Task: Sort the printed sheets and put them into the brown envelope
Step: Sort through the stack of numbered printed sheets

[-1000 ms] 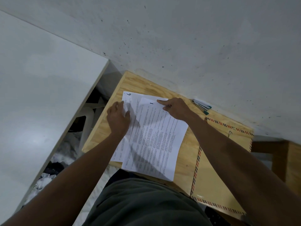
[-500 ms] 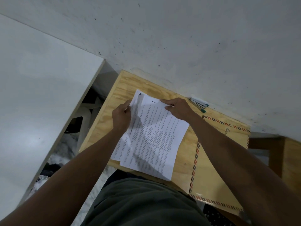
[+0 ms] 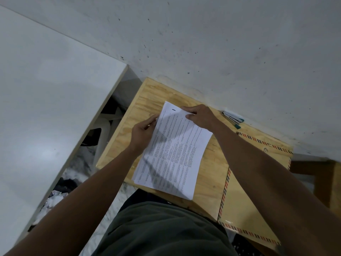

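Presently catalogued, 1 wooden tabletop [image 3: 145, 100] set against a speckled wall.

Item 1: printed sheets [image 3: 173, 154], a white stack lying at a slant near the tabletop's front edge, its lower corners just over that edge. Top page bears a handwritten "1". Edges look roughly squared.

Item 2: left hand [image 3: 143, 133], at the stack's left edge, fingers [image 3: 152, 120] closed in a pinch on that edge.

Item 3: right hand [image 3: 200, 117], at the upper right corner, fingers curled and gripping the sheets there.

Item 4: brown envelope [image 3: 245, 206], striped border, flat on the tabletop just right of the stack, partly under the right forearm. Whether its flap is open cannot be told.

Item 5: stapler [image 3: 232, 117], by the wall, beyond the right hand.

Risks, as judged: the overhanging lower end could slide off the tabletop if either grip loosens; a lift by 2 corners may fan the pages and spoil the order; the forearm resting over the envelope could drag it aside.
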